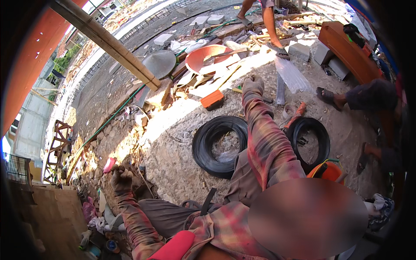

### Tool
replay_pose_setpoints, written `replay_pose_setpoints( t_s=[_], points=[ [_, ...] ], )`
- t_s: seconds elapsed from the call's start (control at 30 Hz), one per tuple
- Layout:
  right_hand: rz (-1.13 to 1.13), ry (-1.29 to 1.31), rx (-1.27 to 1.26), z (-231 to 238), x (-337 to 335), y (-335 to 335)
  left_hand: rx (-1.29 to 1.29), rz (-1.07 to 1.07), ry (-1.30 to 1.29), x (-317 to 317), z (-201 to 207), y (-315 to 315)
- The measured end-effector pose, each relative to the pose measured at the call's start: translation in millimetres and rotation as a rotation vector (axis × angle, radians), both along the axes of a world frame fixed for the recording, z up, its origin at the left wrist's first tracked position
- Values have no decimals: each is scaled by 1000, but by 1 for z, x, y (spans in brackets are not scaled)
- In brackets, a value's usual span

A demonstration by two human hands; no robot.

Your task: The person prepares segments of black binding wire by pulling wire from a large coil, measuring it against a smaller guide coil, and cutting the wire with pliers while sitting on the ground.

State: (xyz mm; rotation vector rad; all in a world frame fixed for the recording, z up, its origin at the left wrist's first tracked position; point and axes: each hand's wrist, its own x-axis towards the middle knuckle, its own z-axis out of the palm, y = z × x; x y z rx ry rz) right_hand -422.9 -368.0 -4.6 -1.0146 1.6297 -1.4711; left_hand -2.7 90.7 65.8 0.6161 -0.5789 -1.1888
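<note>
Both my hands wear dirty gloves, below plaid sleeves. My left hand [121, 178] is raised at the left with curled fingers, close to a small pink object [109, 164]. Stretched far forward, my right hand [253, 85] is closed too. Whatever either hand grips, if anything, is too small to make out. Beneath my right forearm, a thick coil of black wire [202, 149] lies on the rough ground against my leg. A second black coil [325, 143] is on the other side of that arm. An orange block-shaped object [212, 100] sits left of my right hand.
A bamboo pole [108, 45] slants across the upper left. Beyond the coils stand an orange basin [197, 58] and a grey one [159, 64] amid rubble. Another person's sandalled foot [279, 50] is ahead; someone else's leg [368, 96] is at right. A green hose [111, 118] crosses the left.
</note>
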Motion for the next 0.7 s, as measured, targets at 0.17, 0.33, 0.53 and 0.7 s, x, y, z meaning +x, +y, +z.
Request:
replay_pose_setpoints(
  t_s=[0.17,0.33,0.53,0.7],
  points=[
    [-39,235,86,-16,5,7,-372,-123,82,-40,44,-18],
    [5,207,131,-35,-9,-11,-342,43,-74,-30,54,-44],
    [153,145,341,-6,-10,17,-163,193,-86,-16,37,-33],
    [179,271,174,-9,-10,4,-186,402,83,13,-7,-21]
  ],
)
